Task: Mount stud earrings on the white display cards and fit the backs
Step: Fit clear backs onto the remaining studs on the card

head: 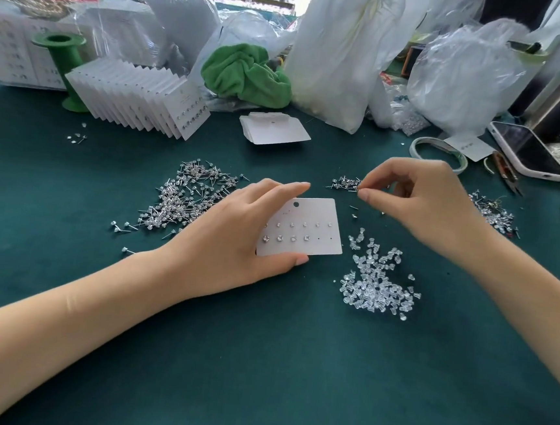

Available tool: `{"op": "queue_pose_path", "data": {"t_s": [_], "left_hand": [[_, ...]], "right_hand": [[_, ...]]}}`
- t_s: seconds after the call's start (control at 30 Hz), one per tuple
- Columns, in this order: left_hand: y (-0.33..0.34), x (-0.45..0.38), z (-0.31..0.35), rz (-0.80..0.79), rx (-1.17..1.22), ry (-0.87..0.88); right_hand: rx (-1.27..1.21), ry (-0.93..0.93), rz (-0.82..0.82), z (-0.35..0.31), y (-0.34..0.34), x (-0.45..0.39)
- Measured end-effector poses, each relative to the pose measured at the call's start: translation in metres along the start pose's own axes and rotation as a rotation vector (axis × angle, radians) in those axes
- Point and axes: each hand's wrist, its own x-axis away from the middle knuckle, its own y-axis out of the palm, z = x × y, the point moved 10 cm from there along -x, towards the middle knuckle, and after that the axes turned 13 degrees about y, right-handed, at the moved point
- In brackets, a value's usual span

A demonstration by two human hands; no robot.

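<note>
My left hand (232,238) holds a white display card (317,231) just above the green table, thumb on its near edge and fingers over its left part. Several stud earrings sit in the card's two rows; two holes at the lower right are bare. My right hand (418,204) pinches a small stud earring (358,189) between thumb and forefinger, over a little pile of studs (344,183). A large heap of studs (185,200) lies to the left. Clear plastic backs (377,285) lie in a heap to the right of the card.
A fanned row of filled cards (139,101) and a stack of blank cards (274,130) lie further back. A green spool (64,68), green cloth (246,75), plastic bags (347,48), a tape roll (438,153), a phone (528,149) and more studs (491,214) crowd the far and right side.
</note>
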Motion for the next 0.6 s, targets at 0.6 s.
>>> {"op": "queue_pose_path", "data": {"t_s": [0.6], "left_hand": [[-0.012,0.002,-0.006,0.127,0.048,-0.066]], "right_hand": [[0.122,-0.202,-0.113,-0.058,0.026,0.041]]}}
